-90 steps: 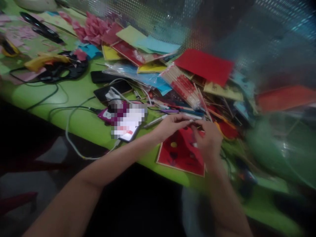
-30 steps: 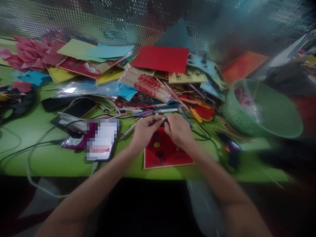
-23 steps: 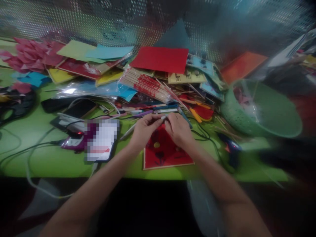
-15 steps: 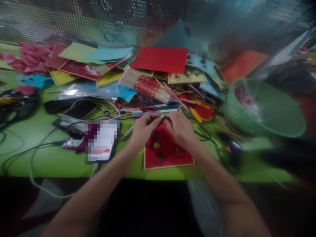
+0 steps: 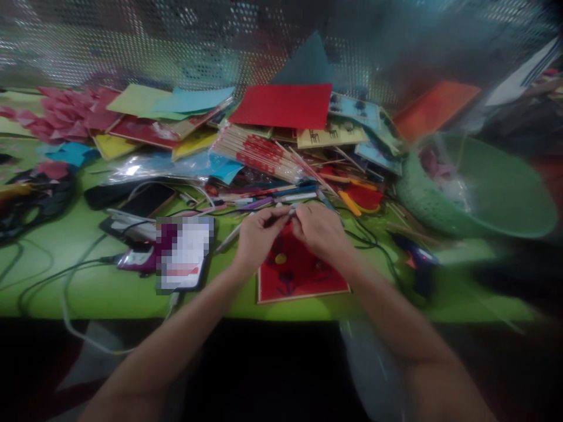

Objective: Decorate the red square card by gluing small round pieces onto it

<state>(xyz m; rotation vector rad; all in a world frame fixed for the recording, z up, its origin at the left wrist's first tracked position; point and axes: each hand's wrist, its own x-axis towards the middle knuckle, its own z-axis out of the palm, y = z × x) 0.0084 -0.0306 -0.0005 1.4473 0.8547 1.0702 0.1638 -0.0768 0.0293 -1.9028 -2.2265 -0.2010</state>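
My left hand (image 5: 258,237) and my right hand (image 5: 320,230) meet fingertip to fingertip above a red card (image 5: 299,272) with dark and yellow shapes, lying at the green table's near edge. Both hands are pinched on a small pale stick-like thing (image 5: 290,212) between them; it is too blurred to name. A phone (image 5: 185,253) with a lit screen lies just left of my left hand, plugged into a cable.
Coloured paper sheets (image 5: 281,105), a bag of wooden sticks (image 5: 259,153) and pens are heaped behind the hands. A green perforated basket (image 5: 479,193) stands at the right, with a dark glue gun (image 5: 417,264) before it. Cables (image 5: 65,275) and black gear spread at left.
Three seconds ago the view was turned left and tilted; it now faces the table squarely. Over the last second the hands have stayed pinched together over the red card, barely shifting.
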